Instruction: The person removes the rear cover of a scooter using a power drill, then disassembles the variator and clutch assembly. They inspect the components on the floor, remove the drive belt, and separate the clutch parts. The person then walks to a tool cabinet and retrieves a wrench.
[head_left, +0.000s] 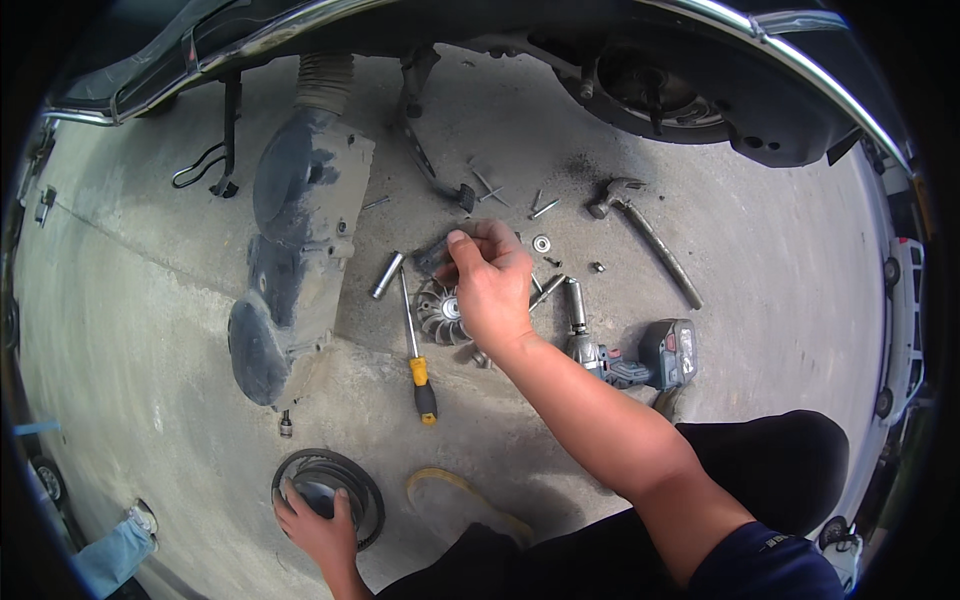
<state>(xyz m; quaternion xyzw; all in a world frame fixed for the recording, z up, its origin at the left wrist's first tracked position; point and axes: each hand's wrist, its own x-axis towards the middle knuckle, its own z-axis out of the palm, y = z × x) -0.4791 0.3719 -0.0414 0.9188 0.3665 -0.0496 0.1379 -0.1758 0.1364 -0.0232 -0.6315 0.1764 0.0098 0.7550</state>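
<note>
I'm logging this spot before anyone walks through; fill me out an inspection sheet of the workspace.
Surface: grey concrete floor, with a dark smudge near the hammer.
Job's things: finned metal wheel beneath the right hand; round dark part with a black belt around it.
Clutter: screwdriver, cordless power tool, socket, loose bolts, long scuffed cover.
Hands: left touches the round part; right has curled fingers, contents unclear.
Cables: nothing seen.
Surroundings: vehicle along the top; white van at right; someone's jeans-clad leg at lower left.
</note>
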